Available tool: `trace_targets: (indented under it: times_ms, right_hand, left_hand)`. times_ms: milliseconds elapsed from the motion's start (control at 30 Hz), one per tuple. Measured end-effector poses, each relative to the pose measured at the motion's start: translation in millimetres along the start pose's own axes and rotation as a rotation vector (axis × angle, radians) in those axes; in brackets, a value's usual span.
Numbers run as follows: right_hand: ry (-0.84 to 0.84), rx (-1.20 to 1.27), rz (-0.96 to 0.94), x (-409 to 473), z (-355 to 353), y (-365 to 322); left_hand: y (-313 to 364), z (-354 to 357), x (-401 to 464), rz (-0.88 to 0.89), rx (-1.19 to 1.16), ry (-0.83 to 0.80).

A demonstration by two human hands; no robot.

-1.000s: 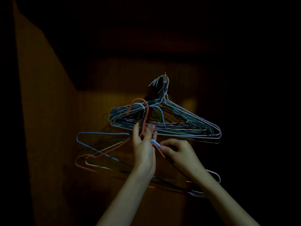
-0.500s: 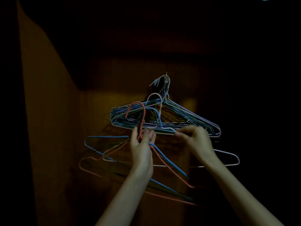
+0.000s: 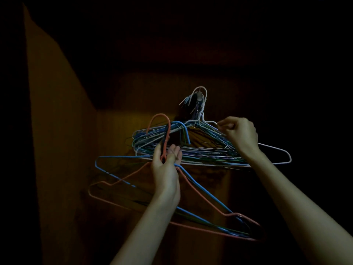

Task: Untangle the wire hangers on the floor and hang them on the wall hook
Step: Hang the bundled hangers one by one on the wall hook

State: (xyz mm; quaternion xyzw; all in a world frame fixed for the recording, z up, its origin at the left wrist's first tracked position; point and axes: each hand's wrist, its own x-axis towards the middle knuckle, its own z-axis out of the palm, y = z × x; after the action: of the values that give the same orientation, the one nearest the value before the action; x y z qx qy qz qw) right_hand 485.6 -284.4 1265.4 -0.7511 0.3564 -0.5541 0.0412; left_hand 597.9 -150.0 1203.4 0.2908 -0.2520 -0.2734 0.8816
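Note:
A thick bundle of wire hangers (image 3: 191, 150) hangs from the wall hook (image 3: 199, 96) in a dim corner. My right hand (image 3: 239, 133) pinches the shoulder of a white hanger (image 3: 275, 148), whose curved top sits over the wall hook. My left hand (image 3: 166, 165) grips the necks of an orange hanger (image 3: 208, 201) and a blue hanger (image 3: 200, 190), with a few darker ones, held below and in front of the bundle. Their hooks rise above my fingers.
A brown wooden panel (image 3: 57, 140) stands at the left and meets the back wall (image 3: 118, 134) in a corner. Everything above and to the right is too dark to make out.
My right hand has lifted the white hanger up out of the held bunch and brought its top over the wall hook. My left hand stayed nearly still with the orange and blue hangers.

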Motion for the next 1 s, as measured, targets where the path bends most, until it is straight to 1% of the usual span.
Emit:
trace_targets:
  times_ms: [67, 200, 300, 433, 600, 733, 800, 867, 1000]
  right_hand:
    - [-0.057, -0.025, 0.011, 3.1, 9.7, 6.1]
    - [-0.067, -0.044, 0.022, 7.0, 20.3, 12.2]
    - [-0.051, -0.122, 0.028, 7.5, 22.7, 12.4]
    - [-0.022, -0.272, -0.054, -0.7, 25.6, 8.3]
    - [0.052, -0.260, -0.034, -8.6, 25.8, 13.6]
    - [0.049, -0.274, -0.033, -16.0, 18.7, 13.4]
    - [0.041, -0.306, -0.081, -21.5, 12.5, 10.6]
    - [0.013, -0.271, -0.131, -30.3, 6.2, 4.4]
    - [-0.093, 0.000, -0.126, -56.8, -1.4, -13.1]
  left_hand:
    - [0.1, -0.5, 2.1, -0.005, -0.017, 0.011]
    - [-2.4, -2.2, 8.7, 0.005, -0.013, 0.014]
    - [-3.3, -1.6, 12.4, 0.009, -0.007, 0.010]
    - [-2.1, 7.3, 17.5, 0.023, 0.002, -0.008]
    - [-0.7, 14.8, 23.0, 0.025, -0.002, -0.006]
    - [-3.2, 15.4, 20.1, 0.002, -0.036, 0.003]
    - [-4.6, 16.8, 17.0, 0.000, -0.038, 0.003]
    - [-6.7, 17.5, 12.8, 0.003, -0.027, -0.001]
    - [-9.7, 18.7, 4.0, -0.004, -0.038, -0.016]
